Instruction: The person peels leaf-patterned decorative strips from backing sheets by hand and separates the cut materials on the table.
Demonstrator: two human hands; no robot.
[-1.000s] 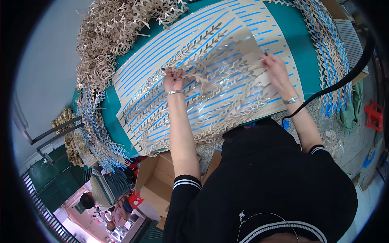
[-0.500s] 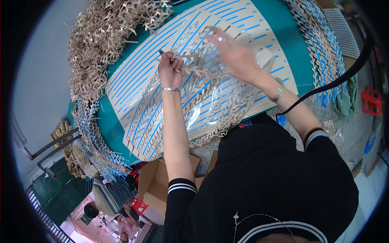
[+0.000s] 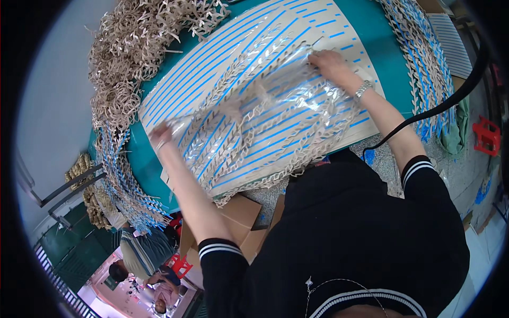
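Clear film (image 3: 254,100) (crinkled) stretches between both hands' fingers (image 3: 159,132).

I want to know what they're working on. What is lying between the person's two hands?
In the head view, a clear plastic sheet stretches from the left hand to the right hand, over beige cut-out strips on a blue-striped board.

Glossy clear plastic film (image 3: 265,100) over seemingly matt striped card (image 3: 339,32)
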